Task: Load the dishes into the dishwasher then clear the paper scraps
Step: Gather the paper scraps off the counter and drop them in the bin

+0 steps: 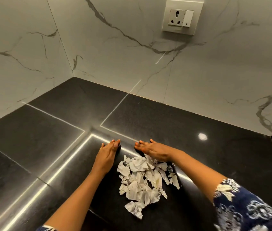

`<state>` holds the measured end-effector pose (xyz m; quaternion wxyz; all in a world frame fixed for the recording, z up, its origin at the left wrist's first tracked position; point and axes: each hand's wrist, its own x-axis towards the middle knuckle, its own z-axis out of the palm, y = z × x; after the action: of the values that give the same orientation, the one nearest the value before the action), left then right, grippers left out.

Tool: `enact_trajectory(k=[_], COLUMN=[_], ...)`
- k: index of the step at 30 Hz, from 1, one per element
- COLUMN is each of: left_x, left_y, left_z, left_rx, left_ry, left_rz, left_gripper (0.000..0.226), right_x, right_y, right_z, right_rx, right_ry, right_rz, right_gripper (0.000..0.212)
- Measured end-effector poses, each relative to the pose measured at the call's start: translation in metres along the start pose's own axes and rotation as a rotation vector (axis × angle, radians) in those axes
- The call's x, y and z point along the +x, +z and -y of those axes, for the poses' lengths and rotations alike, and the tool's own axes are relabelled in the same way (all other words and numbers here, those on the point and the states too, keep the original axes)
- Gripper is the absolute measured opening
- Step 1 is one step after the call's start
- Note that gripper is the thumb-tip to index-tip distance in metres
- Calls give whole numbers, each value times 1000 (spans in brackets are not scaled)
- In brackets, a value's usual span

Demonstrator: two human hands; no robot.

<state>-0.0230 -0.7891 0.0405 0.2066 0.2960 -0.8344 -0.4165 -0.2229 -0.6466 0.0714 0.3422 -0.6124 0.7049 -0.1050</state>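
A polished black stone surface (165,124) meets white marble-veined walls (115,47) at a corner — a socket plate (182,16) mounted above the surface.

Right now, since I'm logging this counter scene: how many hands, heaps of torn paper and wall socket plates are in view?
Hands: 2 (left hand, right hand)
Paper-scrap pile: 1 (single scraps too jumbled to count)
Socket plate: 1
Total: 4

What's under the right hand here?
Under the right hand crumpled paper scraps poke out at the far end of the pile on the black counter. How many more the palm covers is hidden.
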Motion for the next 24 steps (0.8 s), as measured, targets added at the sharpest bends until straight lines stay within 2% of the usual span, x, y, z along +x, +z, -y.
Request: enact_trajectory(k=[2, 4, 8, 10, 11, 12, 14, 16, 18, 20, 21, 23, 24], left_x=[-2, -3, -16, -32, -43, -54, -66, -62, -50, -40, -38, -43, -47], left_y=[0, -1, 2, 5, 9, 13, 26, 40, 50, 55, 56, 51, 47], left_z=[-3, -3, -5, -16, -22, -30, -44, -47, -49, -55, -57, -59, -53], left_rx=[62, 124, 92, 8, -26, -60, -104, -103, -60, -41, -59, -197, -283], left_ry=[35, 52, 29, -28, -73, -126, -199, -193, -174, -153, -148, -201, -238], left_rz=[78, 151, 210, 151, 125, 107, 55, 34, 58, 113, 131, 125, 90], left_gripper=[110, 112, 108, 107, 104, 96, 86, 102, 116, 111, 99, 76, 74], right_x=[-20, -35, -70, -92, -101, -106, -104, -86, -63, -48, -45, -53, -58], right_y=[3, 5, 20, 44, 58, 70, 87, 90, 82, 76, 73, 68, 70], right_z=[3, 7, 9, 7, 7, 11, 19, 25, 33, 42, 46, 47, 44], right_rx=[68, 221, 616, 682, 683, 666, 564, 469, 388, 419, 485, 682, 742], right_ry=[22, 95, 229, 323, 368, 397, 374, 357, 367, 330, 312, 322, 335], right_rz=[-1, -91, -623, -861, -926, -946, -901, -809, -722, -637, -624, -718, -817], right_gripper=[51, 53, 56, 52, 51, 56, 83, 110, 119, 109, 93, 59, 53])
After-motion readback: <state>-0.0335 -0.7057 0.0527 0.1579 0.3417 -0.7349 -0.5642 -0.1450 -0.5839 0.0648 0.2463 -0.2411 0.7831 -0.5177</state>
